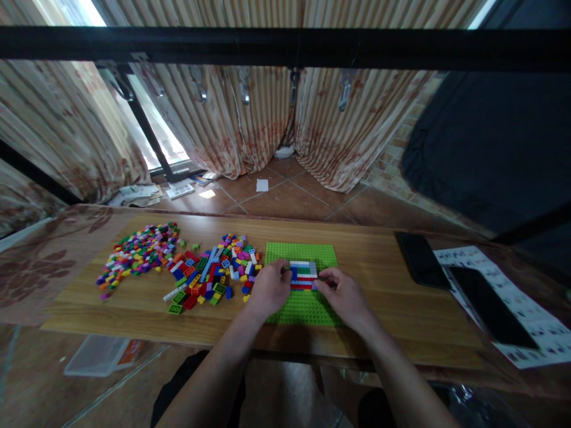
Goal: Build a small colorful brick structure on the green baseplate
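A light green studded baseplate (294, 313) lies on the wooden table. On its middle sits a low structure of toy bricks (304, 275), with white, grey, green, blue and red rows. My left hand (272, 289) is at the left end of this structure, its fingers curled and pressed together; whatever is between them is hidden. At the right end, my right hand (344, 292) has thumb and forefinger closed against the edge of the bricks, near the front red row. Both forearms reach in from the front edge.
Left of the baseplate lie a heap of larger loose bricks (196, 279) and a pile of small bricks (141, 249). On the right are a black phone (422, 258), a printed sheet (526, 303) and another dark device (491, 306). A black bar (285, 47) crosses above the table.
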The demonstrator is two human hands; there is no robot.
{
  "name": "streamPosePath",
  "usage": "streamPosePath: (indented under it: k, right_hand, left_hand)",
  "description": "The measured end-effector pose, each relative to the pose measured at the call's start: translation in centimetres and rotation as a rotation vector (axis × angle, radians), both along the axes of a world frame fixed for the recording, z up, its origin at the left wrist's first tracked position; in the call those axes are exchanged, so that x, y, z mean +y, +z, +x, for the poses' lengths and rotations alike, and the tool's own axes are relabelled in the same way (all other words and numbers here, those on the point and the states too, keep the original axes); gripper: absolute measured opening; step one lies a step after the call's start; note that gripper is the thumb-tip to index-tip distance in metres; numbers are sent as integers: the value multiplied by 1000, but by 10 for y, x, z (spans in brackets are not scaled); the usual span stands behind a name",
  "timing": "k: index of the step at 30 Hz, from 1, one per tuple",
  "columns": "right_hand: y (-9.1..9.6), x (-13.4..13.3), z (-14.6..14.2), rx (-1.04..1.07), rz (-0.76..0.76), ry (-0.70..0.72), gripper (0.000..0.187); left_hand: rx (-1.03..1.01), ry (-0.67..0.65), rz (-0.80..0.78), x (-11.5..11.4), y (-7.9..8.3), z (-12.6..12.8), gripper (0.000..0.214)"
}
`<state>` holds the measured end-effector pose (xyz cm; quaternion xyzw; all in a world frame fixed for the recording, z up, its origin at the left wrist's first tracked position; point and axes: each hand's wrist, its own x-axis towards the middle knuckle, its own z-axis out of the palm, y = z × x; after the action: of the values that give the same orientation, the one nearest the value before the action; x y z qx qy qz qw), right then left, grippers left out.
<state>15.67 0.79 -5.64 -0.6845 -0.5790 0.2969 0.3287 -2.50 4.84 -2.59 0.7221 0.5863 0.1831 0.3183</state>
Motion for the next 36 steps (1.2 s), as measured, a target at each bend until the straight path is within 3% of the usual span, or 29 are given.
streamPosePath:
  k: [16, 20, 23, 27, 30, 36]
  right_hand:
    - [0, 9, -1, 33, -35, -67, 22]
    - [4, 6, 4, 194, -44, -48, 31]
    - [9, 6, 14, 293, -16, -130, 39]
    - [10, 8, 23, 126, 110, -215, 40]
    - [10, 9, 20, 3, 156, -133, 40]
    - [10, 3, -3, -209, 236, 172, 55]
  left_hand:
    - [7, 6, -13, -1, -7, 2, 23]
    - [17, -3, -9, -2, -4, 1, 24]
    - [44, -29, -10, -2, -1, 2, 23]
    - [40, -72, -22, -3, 3, 4, 28]
    - [10, -68, -32, -4, 3, 5, 32]
    - [-41, -37, 14, -5, 2, -2, 35]
